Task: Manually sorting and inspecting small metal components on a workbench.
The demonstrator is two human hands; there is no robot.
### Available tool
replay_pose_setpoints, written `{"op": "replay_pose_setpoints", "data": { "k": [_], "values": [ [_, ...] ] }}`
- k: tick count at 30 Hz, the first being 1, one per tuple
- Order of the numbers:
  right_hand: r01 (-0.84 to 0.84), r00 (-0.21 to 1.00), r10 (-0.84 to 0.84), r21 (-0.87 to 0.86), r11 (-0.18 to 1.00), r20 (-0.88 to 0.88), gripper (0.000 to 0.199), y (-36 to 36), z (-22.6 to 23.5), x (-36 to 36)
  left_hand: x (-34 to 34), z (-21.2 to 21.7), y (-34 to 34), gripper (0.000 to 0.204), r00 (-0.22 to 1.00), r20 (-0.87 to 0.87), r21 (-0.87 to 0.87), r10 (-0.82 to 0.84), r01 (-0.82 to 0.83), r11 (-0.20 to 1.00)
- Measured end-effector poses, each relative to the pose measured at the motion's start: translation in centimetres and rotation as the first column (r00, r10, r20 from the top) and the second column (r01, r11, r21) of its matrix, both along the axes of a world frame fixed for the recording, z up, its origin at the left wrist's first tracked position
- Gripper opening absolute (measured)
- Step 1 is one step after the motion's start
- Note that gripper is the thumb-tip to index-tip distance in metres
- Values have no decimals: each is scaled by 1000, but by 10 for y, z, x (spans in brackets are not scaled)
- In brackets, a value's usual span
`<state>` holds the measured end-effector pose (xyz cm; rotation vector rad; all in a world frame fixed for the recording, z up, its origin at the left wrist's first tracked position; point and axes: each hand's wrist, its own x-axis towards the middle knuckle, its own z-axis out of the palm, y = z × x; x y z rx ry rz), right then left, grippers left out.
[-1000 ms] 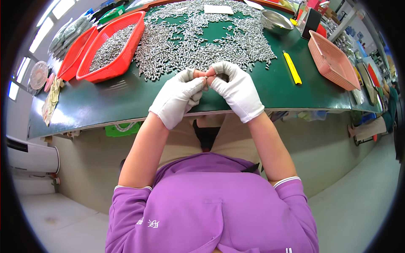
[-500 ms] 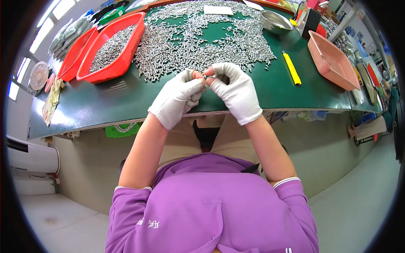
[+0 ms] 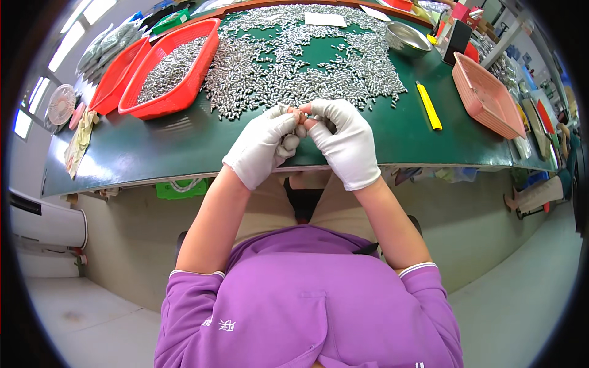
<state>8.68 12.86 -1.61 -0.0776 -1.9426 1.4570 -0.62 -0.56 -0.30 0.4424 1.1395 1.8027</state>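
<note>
My left hand (image 3: 261,146) and my right hand (image 3: 348,144) meet over the near edge of the green table (image 3: 165,147). Both wear white gloves that leave some fingertips bare. Thumbs and forefingers pinch together around a small metal part (image 3: 305,116), mostly covered by the fingers. The other fingers of my left hand are curled in; whether they hold more parts is hidden. Just beyond my hands spreads a wide layer of small silver, bullet-shaped metal pieces (image 3: 294,83).
At the left stand a red basket (image 3: 210,69) of metal pieces and another red basket (image 3: 110,92). A yellow utility knife (image 3: 429,107), a pink basket (image 3: 485,110), a steel bowl (image 3: 408,38) and a dark phone (image 3: 456,42) are at the right. White paper (image 3: 325,19) lies at the back.
The view has shifted slightly, so the table things sit a bit lower and to the right. My hands stay together; the small part, plainer before, is now more covered by my fingertips.
</note>
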Motion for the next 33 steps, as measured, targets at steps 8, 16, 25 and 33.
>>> {"op": "replay_pose_setpoints", "data": {
  "k": [8,16,25,33],
  "values": [
    [24,999,-19,153,988,-30,17,4,2,0,-3,-3,2,12,1000,0,-29,2,-2,1000],
    [15,984,-24,55,998,175,14,5,2,-3,-23,-6,-6,10,978,208,162,-17,-17,987],
    [-31,977,8,107,994,213,18,1,12,4,-232,59,-72,17,187,-809,181,557,-822,540],
    [4,983,-21,97,995,182,17,14,10,8,-226,53,-75,19,-9,-999,-8,-52,-947,321]
  ]
}}
